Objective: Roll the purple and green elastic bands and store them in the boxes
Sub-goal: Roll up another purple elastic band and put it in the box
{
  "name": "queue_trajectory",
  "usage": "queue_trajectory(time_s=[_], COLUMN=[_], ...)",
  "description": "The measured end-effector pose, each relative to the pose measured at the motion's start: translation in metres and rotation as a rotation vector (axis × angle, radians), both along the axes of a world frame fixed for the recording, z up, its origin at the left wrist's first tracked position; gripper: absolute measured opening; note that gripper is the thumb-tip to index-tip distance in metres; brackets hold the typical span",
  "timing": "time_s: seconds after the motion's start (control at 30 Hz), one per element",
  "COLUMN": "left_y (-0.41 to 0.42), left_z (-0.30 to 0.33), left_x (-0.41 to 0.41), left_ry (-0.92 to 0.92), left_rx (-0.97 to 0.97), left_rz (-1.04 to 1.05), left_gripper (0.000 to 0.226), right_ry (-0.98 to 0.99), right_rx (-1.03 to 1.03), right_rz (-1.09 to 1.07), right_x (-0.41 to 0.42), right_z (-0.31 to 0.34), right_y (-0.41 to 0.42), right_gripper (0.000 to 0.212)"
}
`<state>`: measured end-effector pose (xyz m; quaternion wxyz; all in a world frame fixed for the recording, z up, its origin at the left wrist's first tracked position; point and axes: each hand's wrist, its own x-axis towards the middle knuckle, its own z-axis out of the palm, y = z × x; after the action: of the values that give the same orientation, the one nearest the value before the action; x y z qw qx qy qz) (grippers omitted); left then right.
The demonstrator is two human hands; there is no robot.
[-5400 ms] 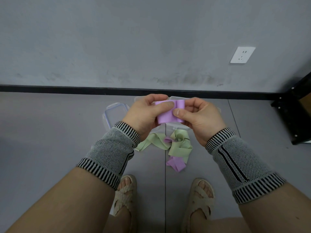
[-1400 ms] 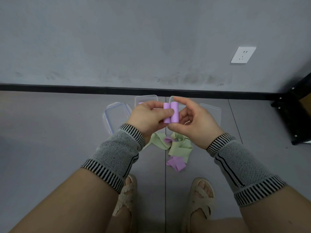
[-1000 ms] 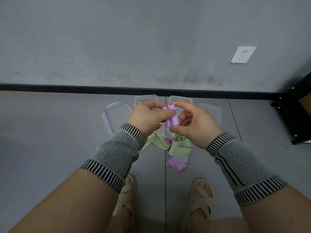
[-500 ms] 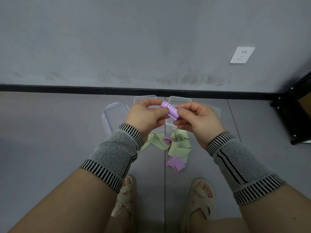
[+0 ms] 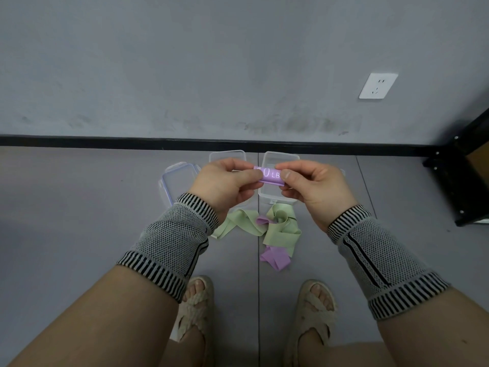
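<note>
Grey floor [image 5: 79,234], one seam line running toward the wall between the feet. On it near the black skirting: two clear plastic boxes side by side, left box [image 5: 227,156] and right box [image 5: 277,200], both partly hidden by the hands. A clear lid [image 5: 176,181] lies just left of them. Nearer the feet, a loose tangle of green bands [image 5: 280,231] and purple bands [image 5: 275,258], overlapping. Two feet in woven sandals [image 5: 194,308] stand on the floor. Black rack base [image 5: 455,186] at right.

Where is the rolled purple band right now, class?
In the head view the rolled purple band is centre frame, held off the floor, pinched between the left hand and right hand, in front of the open clear box.
</note>
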<state>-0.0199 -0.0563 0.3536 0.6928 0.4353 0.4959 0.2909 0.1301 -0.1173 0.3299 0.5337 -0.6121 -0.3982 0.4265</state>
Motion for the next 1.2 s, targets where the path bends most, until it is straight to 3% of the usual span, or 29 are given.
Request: queue_trajectory(time_s=[0.07,0.2,0.3,0.47,0.83,0.9,1.07,1.2], left_y=[0.002,0.004,0.003,0.002,0.002,0.0,-0.005,-0.003], left_z=[0.0,0.001,0.002,0.003,0.001,0.0,-0.012,-0.02], left_x=[-0.001,-0.004,-0.004,-0.006,-0.009,-0.007,-0.007,-0.007], left_ry=[-0.022,-0.063,-0.069,-0.067,-0.037,0.046,0.457,0.557], left_rx=[-0.017,-0.056,-0.066,-0.069,0.0,0.124,0.765,0.982], left_rz=[0.014,0.03,0.014,-0.004,-0.011,-0.051,-0.247,-0.254], left_gripper=[0.011,0.009,0.01,0.013,0.012,0.013,0.033,0.029], right_ry=[-0.086,-0.503,-0.647,-0.666,-0.559,-0.583,-0.608,-0.598], right_rx=[0.018,0.004,0.069,0.178,0.152,0.145,0.133,0.12], right_rz=[-0.005,0.041,0.01,-0.043,0.01,0.005,-0.001,0.005], right_x=[0.0,-0.006,-0.009,-0.009,-0.004,-0.004,-0.002,0.0], right_z=[0.0,-0.005,-0.005,-0.004,0.002,0.003,0.003,0.003], right_y=[-0.001,-0.002,0.0,-0.001,-0.005,-0.006,-0.006,-0.006], right_gripper=[0.021,0.053,0.045,0.024,0.025,0.025,0.023,0.019])
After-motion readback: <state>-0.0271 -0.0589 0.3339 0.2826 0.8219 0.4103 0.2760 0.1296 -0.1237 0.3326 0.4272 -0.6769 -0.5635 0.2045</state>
